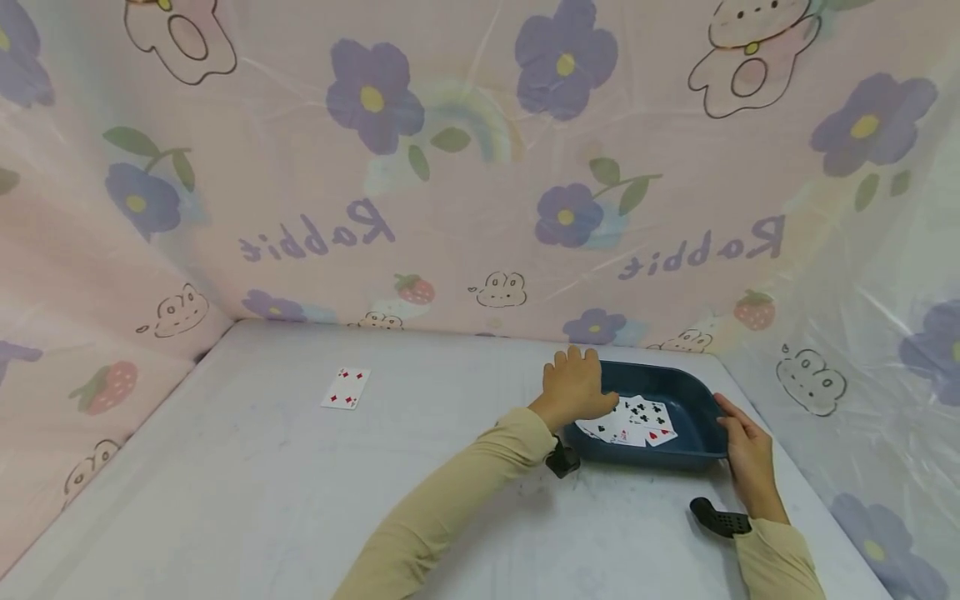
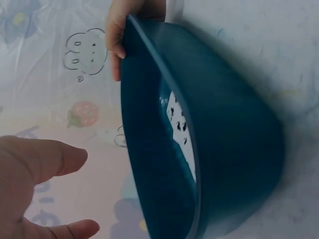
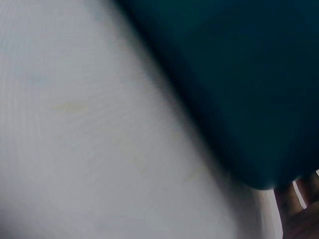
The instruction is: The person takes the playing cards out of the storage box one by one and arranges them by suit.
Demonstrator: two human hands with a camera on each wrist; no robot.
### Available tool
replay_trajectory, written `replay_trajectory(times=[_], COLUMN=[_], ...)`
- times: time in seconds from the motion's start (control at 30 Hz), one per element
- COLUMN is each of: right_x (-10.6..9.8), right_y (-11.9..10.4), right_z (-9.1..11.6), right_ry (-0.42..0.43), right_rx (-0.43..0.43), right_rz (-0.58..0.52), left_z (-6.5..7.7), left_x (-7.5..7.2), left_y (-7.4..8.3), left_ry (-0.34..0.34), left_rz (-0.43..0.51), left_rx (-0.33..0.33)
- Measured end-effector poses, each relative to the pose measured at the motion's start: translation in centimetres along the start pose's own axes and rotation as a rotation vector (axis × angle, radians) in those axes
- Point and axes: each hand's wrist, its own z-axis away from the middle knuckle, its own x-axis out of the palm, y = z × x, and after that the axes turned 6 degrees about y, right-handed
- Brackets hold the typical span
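A dark teal plastic basin stands on the right part of the table, with several playing cards lying loosely overlapped inside it. My left hand is over the basin's left end. In the left wrist view that hand's thumb and a finger are spread apart, with nothing between them. At the right end, my right hand grips the basin's rim, thumb on top; its fingers curl over the edge in the left wrist view. The right wrist view shows mostly the basin's outer wall.
A single four of diamonds card lies face up on the white table, far to the left. Printed plastic sheeting walls the table at the back and both sides. Black straps sit at the wrists.
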Motion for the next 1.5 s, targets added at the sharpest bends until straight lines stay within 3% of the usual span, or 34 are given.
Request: replay_trajectory(times=[0.3,0.33,0.53,0.57,0.7,1.03,1.33,1.5], right_x=[0.0,0.0,0.0,0.0,0.1,0.1,0.4,0.3], right_y=[0.2,0.2,0.0,-0.1,-0.2,0.0,0.0,-0.2], right_z=[0.1,0.1,0.0,0.0,0.1,0.0,0.1,0.1], right_ry=[0.005,0.008,0.010,0.009,0.015,0.033,0.054,0.040], right_rx=[0.016,0.020,0.032,0.033,0.032,0.018,0.044,0.023], right_rz=[-0.008,-0.009,-0.021,-0.021,-0.014,-0.037,-0.065,-0.045], left_z=[-0.2,-0.5,-0.7,-0.5,-0.6,-0.6,-1.7,-2.2], left_x=[1.5,2.4,3.6,3.2,4.1,5.7,8.3,8.9], left_y=[1.7,1.7,2.6,2.7,3.1,3.7,3.8,3.8], left_ry=[0.006,0.019,-0.038,-0.062,-0.075,-0.054,-0.054,-0.055], left_rz=[-0.049,-0.054,-0.051,-0.047,-0.026,-0.037,-0.074,-0.075], left_rx=[0.010,0.013,-0.012,-0.022,-0.046,-0.085,-0.163,-0.175])
